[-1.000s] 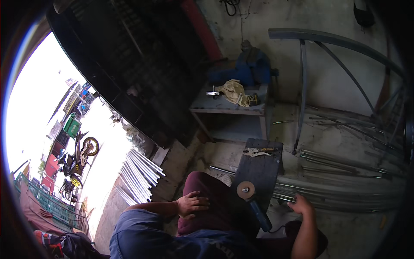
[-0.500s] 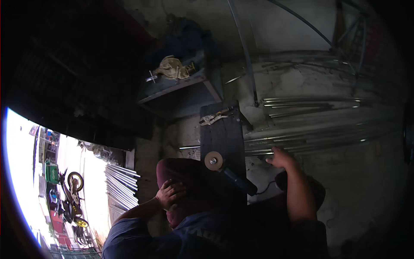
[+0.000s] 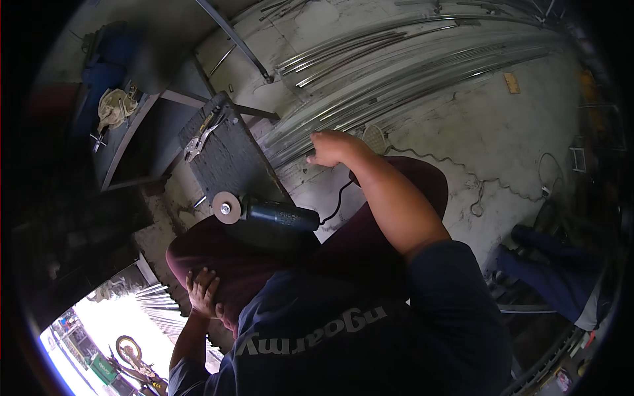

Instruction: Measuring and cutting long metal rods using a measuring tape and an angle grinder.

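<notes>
While the right hand [image 3: 332, 148] curls loosely onto the metal strips [image 3: 396, 72] on the floor, the left hand [image 3: 201, 290] rests spread on a maroon knee [image 3: 218, 254], the angle grinder [image 3: 264, 212] lying between them.

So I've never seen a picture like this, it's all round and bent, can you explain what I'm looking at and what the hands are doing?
This comes from a wide fisheye camera worn on a person's head, looking down, which is why straight edges curve toward the rim. There is no machine here, only a person's two bare hands.

The right hand reaches out to the long metal rods lying in a bundle on the concrete floor; it touches or nearly touches them, and whether it grips one is hard to tell. The left hand rests on the person's knee, in dark red trousers, holding nothing.

Between the hands is a small dark work stand. On it lie locking pliers, and an angle grinder sits at its near edge with its disc facing up. A blue-grey table with a crumpled rag stands behind.
</notes>
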